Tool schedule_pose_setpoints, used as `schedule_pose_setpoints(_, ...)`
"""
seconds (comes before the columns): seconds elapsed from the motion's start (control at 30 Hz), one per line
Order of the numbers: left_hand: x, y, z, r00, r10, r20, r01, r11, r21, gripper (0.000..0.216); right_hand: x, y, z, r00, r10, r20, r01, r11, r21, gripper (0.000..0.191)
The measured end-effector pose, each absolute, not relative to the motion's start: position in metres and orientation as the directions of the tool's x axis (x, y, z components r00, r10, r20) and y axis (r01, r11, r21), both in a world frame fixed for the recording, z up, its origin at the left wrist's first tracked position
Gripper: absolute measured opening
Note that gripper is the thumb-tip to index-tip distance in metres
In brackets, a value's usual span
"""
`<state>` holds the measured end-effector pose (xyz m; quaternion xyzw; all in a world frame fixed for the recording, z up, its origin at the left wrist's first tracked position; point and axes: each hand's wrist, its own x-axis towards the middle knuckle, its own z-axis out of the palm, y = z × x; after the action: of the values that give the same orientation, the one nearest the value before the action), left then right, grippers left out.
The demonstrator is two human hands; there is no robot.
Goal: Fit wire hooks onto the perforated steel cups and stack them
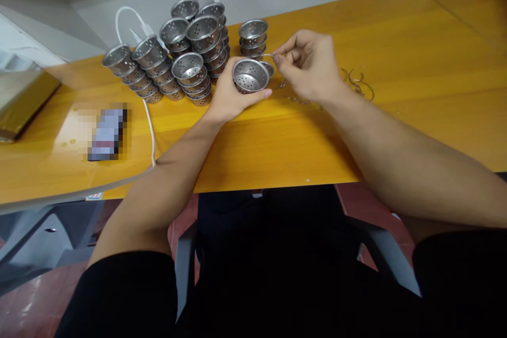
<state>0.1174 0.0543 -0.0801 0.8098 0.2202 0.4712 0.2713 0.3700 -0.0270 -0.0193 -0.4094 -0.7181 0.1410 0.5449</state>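
A small perforated metal cup (250, 80), tilted so that its mouth faces me, is gripped by my left hand (226, 96), with the thumb along its near side. At the cup's right, my right hand (307, 66) is closed in a pinch on a thin curved metal wire (268, 55) by the rim. Whether the wire is joined to the cup cannot be made out. A second rounded metal rim (269, 69) shows just behind the cup, partly hidden. Just beyond my hands rises a short stack of similar cups (253, 31).
Several stacks of perforated cups (190, 68) stand at the back left. Loose curved wires (357, 83) lie right of my right forearm. On the left are a blurred phone (106, 134), a white cable (149, 129) and a box (27, 100). The wooden table's (257, 153) front edge is near me.
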Motion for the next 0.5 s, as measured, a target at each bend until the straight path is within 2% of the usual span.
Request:
schedule_pose_setpoints(0.17, 0.120, 0.061, -0.086, 0.475, 0.563, 0.677, 0.091, -0.796, 0.598, 0.113, 0.361, -0.034, -0.017, -0.100, 0.778, 0.620, 0.365, 0.608, -0.705, 0.041)
schedule_pose_setpoints(0.33, 0.120, 0.066, -0.092, 0.524, 0.508, 0.684, 0.075, -0.827, 0.557, 0.111, 0.357, -0.038, -0.014, -0.068, 0.818, 0.572, 0.382, 0.551, -0.742, 0.037)
schedule_pose_setpoints(0.5, 0.122, 0.059, -0.091, 0.583, 0.510, 0.633, 0.124, -0.825, 0.551, 0.124, 0.354, -0.040, -0.011, -0.051, 0.820, 0.570, 0.405, 0.538, -0.739, 0.029)
